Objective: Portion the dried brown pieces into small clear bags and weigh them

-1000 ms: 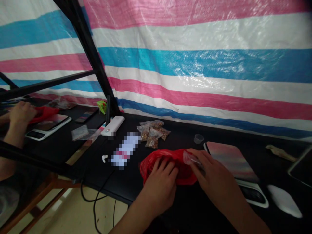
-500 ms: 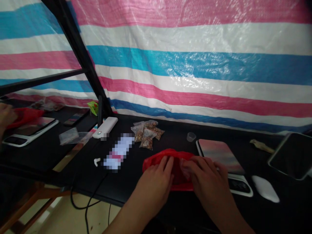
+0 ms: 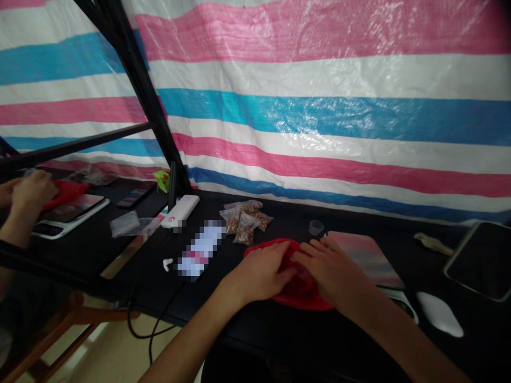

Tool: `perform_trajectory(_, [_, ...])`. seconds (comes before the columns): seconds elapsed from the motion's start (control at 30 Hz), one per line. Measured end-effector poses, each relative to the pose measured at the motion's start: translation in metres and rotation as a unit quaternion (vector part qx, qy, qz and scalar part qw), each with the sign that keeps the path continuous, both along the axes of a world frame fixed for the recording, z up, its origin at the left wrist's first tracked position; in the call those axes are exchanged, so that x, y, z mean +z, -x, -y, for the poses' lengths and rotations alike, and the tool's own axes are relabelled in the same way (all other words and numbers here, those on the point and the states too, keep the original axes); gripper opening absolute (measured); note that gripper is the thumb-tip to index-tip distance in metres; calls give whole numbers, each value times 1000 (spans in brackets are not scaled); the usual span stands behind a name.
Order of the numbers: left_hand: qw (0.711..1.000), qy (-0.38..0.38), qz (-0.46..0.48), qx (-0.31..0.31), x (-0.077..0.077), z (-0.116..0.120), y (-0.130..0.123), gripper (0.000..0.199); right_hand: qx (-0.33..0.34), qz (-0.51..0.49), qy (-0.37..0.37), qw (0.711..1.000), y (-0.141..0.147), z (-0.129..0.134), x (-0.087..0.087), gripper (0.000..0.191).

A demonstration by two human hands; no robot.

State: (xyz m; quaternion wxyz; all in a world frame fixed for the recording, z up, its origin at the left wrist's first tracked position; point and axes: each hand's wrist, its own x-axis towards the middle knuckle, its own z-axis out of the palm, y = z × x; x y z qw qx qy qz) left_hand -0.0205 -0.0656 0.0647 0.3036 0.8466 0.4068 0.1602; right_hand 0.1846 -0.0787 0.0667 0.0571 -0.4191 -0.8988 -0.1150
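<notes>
A red plastic bag (image 3: 303, 298) lies at the front edge of the black table, with its mouth spread upward. My left hand (image 3: 263, 268) is at the bag's left side, thumb and fingers bent round its rim. On the opposite side, my right hand (image 3: 325, 266) reaches over the rim, its fingers bent against the red plastic. What lies inside the bag is mostly hidden. Behind it is a pile of small clear zip bags (image 3: 245, 229) with brown bits in them. A scale (image 3: 369, 258) with a pinkish top sits beside my right hand.
A small clear cup (image 3: 315, 227), a white case (image 3: 439, 314) and a dark tray (image 3: 481, 260) are to the right. To the left are a phone (image 3: 202, 250), an earbud (image 3: 167, 264), a white power bank (image 3: 181, 211) and cables. Beyond the frame, another person's hands (image 3: 34, 189) hold red plastic.
The view has shifted slightly. My left hand has turned and moved up along the rim. My right hand has shifted upward, and the bag's mouth looks more spread. The other person's hands have come further into view.
</notes>
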Motion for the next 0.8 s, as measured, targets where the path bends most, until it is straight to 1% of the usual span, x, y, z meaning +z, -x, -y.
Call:
perform_trajectory(0.1, [1000,0,3,18,-5,-3,-10,60,10,-45,53,997,2,-1,5,37])
perform_trajectory(0.17, [999,-3,-14,39,-10,-4,-14,64,14,-77,84,993,1,-1,6,38])
perform_trajectory(0.23, [998,-13,-31,52,-14,-7,-15,62,18,-107,99,989,-3,-1,3,46])
perform_trajectory(0.3, [998,-21,-32,48,-16,-9,-13,54,12,-130,100,986,-9,0,-1,52])
perform_trajectory(0.37, [999,-24,-25,33,-17,-11,-9,43,-14,-149,91,985,-15,0,-4,49])
perform_trajectory(0.43, [999,-30,-21,26,-18,-11,-7,39,-43,-169,87,981,-20,-1,-6,40])
perform_trajectory(0.57, [998,-60,-9,26,-22,-8,-8,52,-59,-215,118,968,-23,-4,-2,27])
perform_trajectory(0.67, [997,-71,1,23,-25,-5,-12,61,-54,-238,133,961,-22,-6,5,27])
perform_trajectory(0.73, [997,-68,4,22,-26,-4,-14,61,-55,-245,134,959,-22,-6,8,29])
perform_trajectory(0.8, [997,-66,4,32,-27,-3,-17,57,-67,-259,133,954,-22,-6,11,31])
